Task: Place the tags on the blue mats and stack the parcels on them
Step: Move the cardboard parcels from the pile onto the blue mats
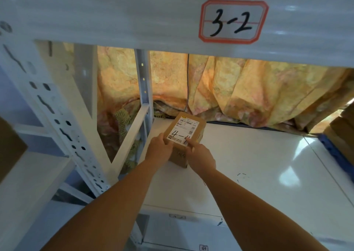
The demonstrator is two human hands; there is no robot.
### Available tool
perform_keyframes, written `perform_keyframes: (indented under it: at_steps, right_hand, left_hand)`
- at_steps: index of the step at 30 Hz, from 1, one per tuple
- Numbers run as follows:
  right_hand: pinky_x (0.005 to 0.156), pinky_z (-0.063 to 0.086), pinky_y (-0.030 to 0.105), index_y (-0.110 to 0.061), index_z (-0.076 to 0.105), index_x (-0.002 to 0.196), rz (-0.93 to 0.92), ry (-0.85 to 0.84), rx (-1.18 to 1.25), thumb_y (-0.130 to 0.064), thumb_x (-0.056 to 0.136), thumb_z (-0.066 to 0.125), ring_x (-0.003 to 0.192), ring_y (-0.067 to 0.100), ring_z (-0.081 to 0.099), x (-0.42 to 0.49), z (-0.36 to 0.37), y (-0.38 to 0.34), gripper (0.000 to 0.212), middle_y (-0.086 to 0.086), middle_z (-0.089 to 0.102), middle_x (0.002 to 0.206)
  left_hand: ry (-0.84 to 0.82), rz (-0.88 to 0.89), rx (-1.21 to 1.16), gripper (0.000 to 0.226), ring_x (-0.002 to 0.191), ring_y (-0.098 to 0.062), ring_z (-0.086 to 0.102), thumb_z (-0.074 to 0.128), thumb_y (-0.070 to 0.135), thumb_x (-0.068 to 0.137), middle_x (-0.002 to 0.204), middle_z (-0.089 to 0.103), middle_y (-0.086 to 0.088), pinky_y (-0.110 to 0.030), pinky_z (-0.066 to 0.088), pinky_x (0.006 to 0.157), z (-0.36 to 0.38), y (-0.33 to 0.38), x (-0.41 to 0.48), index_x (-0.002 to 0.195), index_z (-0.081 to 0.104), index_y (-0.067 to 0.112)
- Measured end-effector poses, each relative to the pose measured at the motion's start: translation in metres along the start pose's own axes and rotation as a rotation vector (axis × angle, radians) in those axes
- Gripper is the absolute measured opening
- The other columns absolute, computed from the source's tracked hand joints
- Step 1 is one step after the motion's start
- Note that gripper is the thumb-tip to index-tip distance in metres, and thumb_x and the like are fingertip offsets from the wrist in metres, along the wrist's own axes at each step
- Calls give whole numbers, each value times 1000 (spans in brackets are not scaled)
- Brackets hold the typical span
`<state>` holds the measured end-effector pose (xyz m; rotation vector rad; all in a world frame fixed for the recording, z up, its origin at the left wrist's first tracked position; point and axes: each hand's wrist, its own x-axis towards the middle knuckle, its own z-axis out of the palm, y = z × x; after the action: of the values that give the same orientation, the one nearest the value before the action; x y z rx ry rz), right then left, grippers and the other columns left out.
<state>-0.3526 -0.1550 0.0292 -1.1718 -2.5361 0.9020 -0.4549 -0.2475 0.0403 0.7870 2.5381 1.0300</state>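
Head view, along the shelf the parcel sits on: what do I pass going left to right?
brown box at the left edge → perforated white upright → left hand → parcel → right hand → blue mat at the right edge

Beam (134, 21) overhead, upright (57, 105) left; shelf (258, 164) open rightward.

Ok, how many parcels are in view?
3: one parcel gripped by the left hand and right hand on the white shelf; one box cropped at left edge; cardboard at right edge, possibly more stacked.
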Motion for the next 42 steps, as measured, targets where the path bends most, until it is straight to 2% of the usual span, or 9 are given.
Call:
perform_keyframes:
  at_steps: [7,12,16,19,22,30,34,37,42]
  right_hand:
    - [77,55,33,-31,51,129,50,150,41,-38,98,36,95,16,62,-13,0,21,35,-2,63,116]
    - [78,57,42,-27,41,122,82,165,246,-37,98,37,93,21,60,-20,7,24,27,5,56,111]
    - [88,55,41,-27,26,143,138,91,633,-32,97,46,112,23,57,-27,7,27,51,4,53,130]
    - [82,49,29,-17,36,141,183,-4,716,-29,99,45,110,19,54,-36,0,32,45,3,55,127]
    - [87,45,32,-15,45,136,218,-30,766,-30,99,44,110,20,54,-43,-7,39,39,1,58,118]
    - [95,41,35,-24,47,128,336,47,876,-28,100,44,114,22,51,-66,-33,68,29,-10,58,104]
    - [105,41,45,-29,49,113,435,42,958,-34,99,44,124,34,48,-85,-36,87,16,11,57,119]
    - [99,42,37,-30,52,122,434,-20,1053,-38,97,48,113,23,54,-96,-43,99,27,1,58,118]
    - [101,40,39,-33,56,116,398,15,1129,-43,93,51,121,26,48,-106,-62,116,26,-5,56,116]
  left_hand:
    - [-57,-154,-113,27,83,-19,54,53,40,94,93,60,-6,-29,39,69,14,-2,-18,94,54,13]
    - [-113,-259,-300,38,87,-26,57,61,36,90,102,62,-12,-35,47,75,17,5,-12,110,58,4]
    - [-161,-300,-413,45,102,-32,57,61,34,90,110,59,-15,-41,49,85,15,3,-18,119,51,2]
    - [-242,-361,-583,46,113,-28,52,63,33,89,123,53,-13,-40,44,91,20,-1,-23,121,40,8]
    - [-331,-390,-706,45,108,-23,51,64,29,88,124,51,-11,-36,42,85,30,3,-27,118,37,9]
    - [-486,-279,-663,67,107,-20,43,59,31,90,128,46,-6,-36,38,87,68,23,-37,145,22,19]
    - [-525,-242,-658,69,112,-21,45,62,41,85,131,47,-1,-36,39,85,85,24,-47,143,26,28]
    - [-532,-298,-697,73,111,-24,50,64,55,80,128,53,-4,-37,41,86,86,28,-53,139,31,26]
    - [-564,-250,-666,70,118,-26,48,63,47,84,132,51,-7,-37,41,89,96,48,-74,141,29,27]
